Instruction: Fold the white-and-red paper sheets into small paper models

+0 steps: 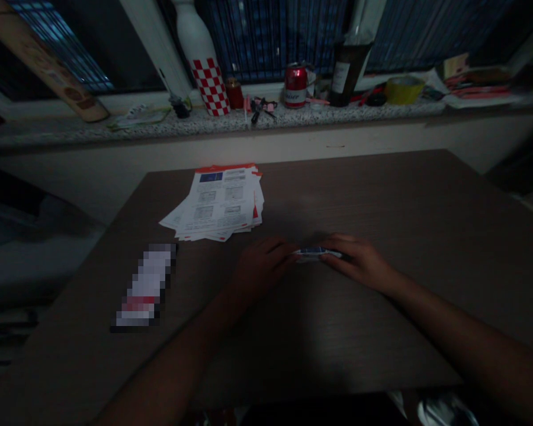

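A small flat blue-and-white packet (316, 254) lies between my two hands on the dark wood-grain table (373, 189). My left hand (262, 266) grips its left end, and my right hand (353, 259) grips its right end. The fingers hide much of the packet, and the dim light hides its print. To the left of my left hand lies a loose stack of red-edged printed papers (220, 204). Farther left lies a long white-and-red item (145, 287), blurred out and impossible to identify.
Beyond the table's far edge runs a speckled granite window ledge (204, 122). It holds a red-checked white bottle (201, 59), a red can (295, 86), a dark bottle (347, 71), a roll of yellow tape (404, 90), and several papers and small items.
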Demonstrator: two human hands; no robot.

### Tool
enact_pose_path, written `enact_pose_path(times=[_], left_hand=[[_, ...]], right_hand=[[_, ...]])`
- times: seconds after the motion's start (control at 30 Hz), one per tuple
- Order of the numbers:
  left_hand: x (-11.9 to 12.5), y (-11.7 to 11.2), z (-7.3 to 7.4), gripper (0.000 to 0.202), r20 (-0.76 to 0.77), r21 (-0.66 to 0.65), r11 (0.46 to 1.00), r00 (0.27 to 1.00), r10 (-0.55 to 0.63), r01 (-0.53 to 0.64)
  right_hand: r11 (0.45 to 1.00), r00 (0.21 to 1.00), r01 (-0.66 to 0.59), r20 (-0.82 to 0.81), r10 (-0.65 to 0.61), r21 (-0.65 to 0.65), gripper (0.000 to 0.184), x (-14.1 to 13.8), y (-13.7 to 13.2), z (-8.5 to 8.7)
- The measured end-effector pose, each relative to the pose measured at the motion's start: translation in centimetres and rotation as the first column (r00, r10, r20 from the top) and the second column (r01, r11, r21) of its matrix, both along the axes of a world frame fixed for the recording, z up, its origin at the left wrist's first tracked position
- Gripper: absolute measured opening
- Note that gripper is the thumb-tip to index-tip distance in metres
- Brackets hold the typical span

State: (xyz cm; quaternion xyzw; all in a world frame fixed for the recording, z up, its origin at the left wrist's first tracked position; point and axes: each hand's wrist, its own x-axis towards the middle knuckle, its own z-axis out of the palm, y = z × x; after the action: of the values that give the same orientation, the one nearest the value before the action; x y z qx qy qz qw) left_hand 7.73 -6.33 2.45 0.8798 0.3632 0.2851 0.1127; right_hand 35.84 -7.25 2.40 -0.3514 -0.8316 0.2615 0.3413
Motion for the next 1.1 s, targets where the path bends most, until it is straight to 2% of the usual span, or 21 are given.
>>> enact_pose_path(times=[0.27, 0.43, 0.63, 0.83, 1.1], left_hand=[[0.1, -0.6, 0.5, 0.022, -0.002, 0.048, 0.999, 1.0, -0.011, 0.011], [0.2, -0.9, 0.9, 0.025, -0.007, 0.092, 0.996, 1.0, -0.014, 0.015], [-0.2, -0.8, 1.1, 0.025, 0.007, 0.103, 0.994, 0.999, -0.04, 0.039], [-0.1, -1.0, 1.2, 0.021, 0.056, 0.01, 0.998, 0.997, -0.055, 0.055], [0.3, -1.3, 1.1, 0.023, 0.082, -0.071, 0.997, 0.996, -0.015, 0.021]], right_hand=[[0.999, 0.996, 0.044, -0.072, -0.045, -0.018, 0.028, -0.8, -0.7, 0.4], [0.996, 0.99, 0.062, -0.125, -0.069, -0.057, 0.024, -1.0, -0.9, 0.7], [0.994, 0.984, 0.028, -0.17, -0.046, -0.105, 0.021, -0.7, -0.7, 0.7], [0.988, 0.983, 0.009, -0.181, -0.037, -0.155, 0.019, -0.7, -0.7, 0.9], [0.991, 0.992, 0.02, -0.117, -0.036, -0.132, 0.019, -1.4, -1.1, 0.9]])
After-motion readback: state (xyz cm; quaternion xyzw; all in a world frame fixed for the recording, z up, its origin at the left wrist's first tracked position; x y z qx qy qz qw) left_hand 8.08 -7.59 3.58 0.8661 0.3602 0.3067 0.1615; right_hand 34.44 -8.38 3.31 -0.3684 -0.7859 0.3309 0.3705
